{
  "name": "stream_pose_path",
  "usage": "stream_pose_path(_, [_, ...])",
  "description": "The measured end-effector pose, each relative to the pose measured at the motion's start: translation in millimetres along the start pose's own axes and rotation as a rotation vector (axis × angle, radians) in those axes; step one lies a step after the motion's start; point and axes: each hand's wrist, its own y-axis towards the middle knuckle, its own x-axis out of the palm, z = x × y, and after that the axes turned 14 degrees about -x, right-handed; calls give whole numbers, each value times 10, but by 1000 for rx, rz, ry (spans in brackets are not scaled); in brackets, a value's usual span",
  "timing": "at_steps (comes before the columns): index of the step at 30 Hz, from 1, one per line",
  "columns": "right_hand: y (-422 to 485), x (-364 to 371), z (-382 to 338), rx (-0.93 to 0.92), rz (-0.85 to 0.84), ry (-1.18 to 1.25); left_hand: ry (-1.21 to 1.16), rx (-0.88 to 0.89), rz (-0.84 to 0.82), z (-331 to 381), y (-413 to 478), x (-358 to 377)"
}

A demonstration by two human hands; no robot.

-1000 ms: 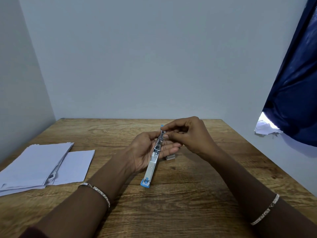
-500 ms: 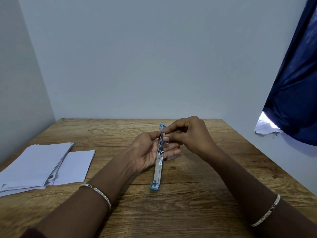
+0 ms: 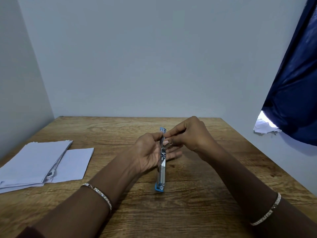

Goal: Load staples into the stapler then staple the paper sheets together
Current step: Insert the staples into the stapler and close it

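A blue and silver stapler [image 3: 161, 170] is swung fully open into one long strip above the middle of the wooden table [image 3: 171, 212]. My left hand [image 3: 148, 152] cradles its far half from the left, thumb on the metal channel. My right hand [image 3: 187, 134] pinches something small at the top of that channel from the right; what it pinches is too small to tell. The stapler's near blue end points toward me. White paper sheets [image 3: 36, 162] lie in a loose stack at the table's left side.
Pale walls close the table at the back and left. A dark blue curtain [image 3: 295, 86] hangs at the right, with crumpled white paper [image 3: 265, 126] below it. Both wrists wear thin bracelets.
The stapler has swung from a slant to nearly straight toward me, its near end shifting right. Both hands kept their hold; the small piece by the left hand is now hidden.
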Motion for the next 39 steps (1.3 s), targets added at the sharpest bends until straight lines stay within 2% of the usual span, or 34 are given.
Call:
stream_pose_path(14, [13, 14, -25, 92, -42, -94, 27, -63, -22, -17, 2, 34])
stream_pose_path(20, [24, -18, -11, 69, -84, 40, -32, -27, -45, 12, -8, 33])
stream_pose_path(23, [32, -92, -15, 0, -29, 86, -109, -8, -51, 22, -36, 45])
stream_pose_path(26, [44, -168, -40, -202, 33, -153, -136, -15, -60, 31, -43, 30])
stream_pose_path(32, [-10, -107, -40, -472, -190, -381, -172, -15, -81, 16, -20, 5])
stream_pose_path(39, [-3, -72, 19, -620, -207, -448, -126, -22, -73, 32, -76, 46])
